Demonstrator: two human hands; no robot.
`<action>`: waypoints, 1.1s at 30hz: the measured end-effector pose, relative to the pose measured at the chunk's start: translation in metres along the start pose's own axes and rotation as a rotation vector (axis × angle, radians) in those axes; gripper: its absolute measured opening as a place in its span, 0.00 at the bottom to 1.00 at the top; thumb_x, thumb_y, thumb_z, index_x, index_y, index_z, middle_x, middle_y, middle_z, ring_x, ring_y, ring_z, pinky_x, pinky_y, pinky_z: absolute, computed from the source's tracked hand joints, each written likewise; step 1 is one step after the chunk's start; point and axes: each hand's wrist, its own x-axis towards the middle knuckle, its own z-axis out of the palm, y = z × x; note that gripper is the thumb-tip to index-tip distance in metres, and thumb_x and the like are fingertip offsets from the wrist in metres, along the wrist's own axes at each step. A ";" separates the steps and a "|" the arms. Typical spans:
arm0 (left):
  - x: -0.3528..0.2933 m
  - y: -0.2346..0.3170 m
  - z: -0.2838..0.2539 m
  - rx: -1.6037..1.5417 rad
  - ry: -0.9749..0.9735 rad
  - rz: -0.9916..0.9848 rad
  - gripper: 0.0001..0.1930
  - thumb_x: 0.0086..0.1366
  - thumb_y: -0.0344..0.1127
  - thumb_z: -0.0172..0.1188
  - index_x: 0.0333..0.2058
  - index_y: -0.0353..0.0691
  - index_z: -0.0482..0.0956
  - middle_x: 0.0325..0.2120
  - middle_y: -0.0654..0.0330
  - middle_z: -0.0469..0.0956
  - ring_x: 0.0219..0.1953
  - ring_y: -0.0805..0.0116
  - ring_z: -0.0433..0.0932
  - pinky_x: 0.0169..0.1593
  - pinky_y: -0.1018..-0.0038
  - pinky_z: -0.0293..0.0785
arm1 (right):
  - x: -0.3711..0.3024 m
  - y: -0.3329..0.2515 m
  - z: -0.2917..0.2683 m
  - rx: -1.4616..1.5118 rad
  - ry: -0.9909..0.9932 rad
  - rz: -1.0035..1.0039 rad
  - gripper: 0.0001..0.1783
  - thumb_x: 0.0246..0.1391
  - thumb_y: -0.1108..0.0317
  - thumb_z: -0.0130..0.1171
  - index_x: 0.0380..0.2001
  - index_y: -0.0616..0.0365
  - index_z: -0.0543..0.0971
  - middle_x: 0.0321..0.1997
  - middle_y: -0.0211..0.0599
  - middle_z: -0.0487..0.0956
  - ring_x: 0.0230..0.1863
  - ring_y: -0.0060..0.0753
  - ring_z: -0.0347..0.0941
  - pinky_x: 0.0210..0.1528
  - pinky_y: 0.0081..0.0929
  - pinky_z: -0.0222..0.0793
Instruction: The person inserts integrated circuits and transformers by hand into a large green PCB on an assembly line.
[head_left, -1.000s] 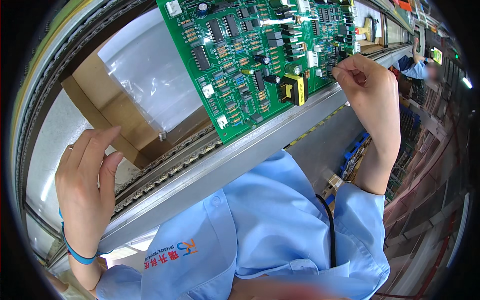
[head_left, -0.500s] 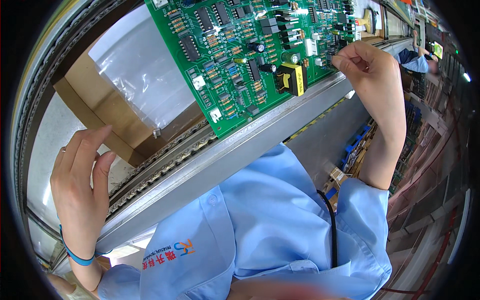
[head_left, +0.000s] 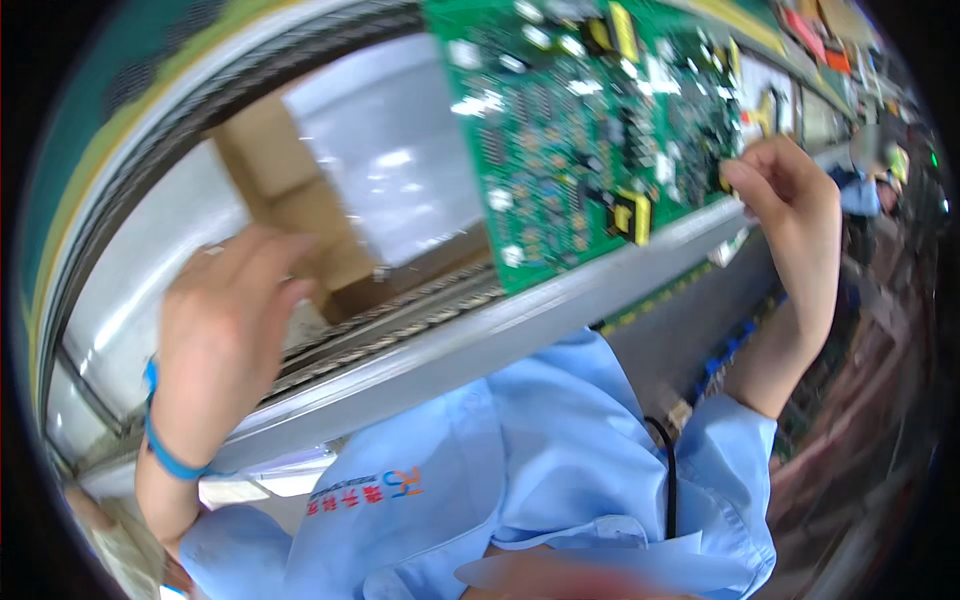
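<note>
A: How many hands are in view?

B: Two. The right hand [head_left: 790, 215] is up at about two o'clock, fingers bunched and pinching the right edge of the green circuit board [head_left: 590, 130]. The left hand [head_left: 225, 335] is at nine o'clock, raised with its fingers loosely spread and holding nothing. It looks blurred.

A: And boards?

B: One I can count surely. It fills the top centre, around twelve to one o'clock, tilted, its lower edge just above the grey metal rail [head_left: 480, 335] that runs from eight o'clock up toward two.

A: Anything countable on it?

B: Two yellow-wrapped parts show clearly: one [head_left: 632, 212] near the lower edge, one [head_left: 622, 30] near the top. The small components are too many and too blurred to count.

A: Behind the left hand?

B: One brown cardboard box [head_left: 290, 205] at ten o'clock, with one clear plastic sheet [head_left: 400, 170] beside it. One blue band [head_left: 165, 455] circles the left wrist.
</note>
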 end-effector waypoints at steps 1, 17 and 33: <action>-0.003 -0.002 0.001 -0.012 -0.003 0.039 0.12 0.55 0.26 0.64 0.40 0.38 0.77 0.34 0.54 0.77 0.31 0.52 0.76 0.36 0.61 0.72 | 0.002 -0.013 0.005 0.077 0.006 -0.026 0.07 0.54 0.74 0.67 0.30 0.64 0.78 0.23 0.21 0.75 0.27 0.11 0.66 0.30 0.14 0.61; -0.014 -0.008 0.000 0.183 0.128 0.163 0.11 0.54 0.31 0.65 0.35 0.39 0.76 0.29 0.58 0.74 0.28 0.61 0.78 0.35 0.67 0.72 | 0.107 -0.169 0.092 -0.187 -0.139 -0.803 0.13 0.53 0.73 0.65 0.43 0.59 0.81 0.32 0.25 0.76 0.30 0.15 0.67 0.36 0.17 0.68; -0.014 -0.014 0.005 0.201 0.131 0.177 0.12 0.53 0.30 0.66 0.36 0.39 0.77 0.29 0.59 0.74 0.27 0.61 0.77 0.35 0.67 0.72 | 0.074 -0.212 0.076 -0.321 -0.122 -0.506 0.12 0.50 0.68 0.64 0.28 0.70 0.82 0.26 0.53 0.81 0.30 0.45 0.80 0.37 0.34 0.75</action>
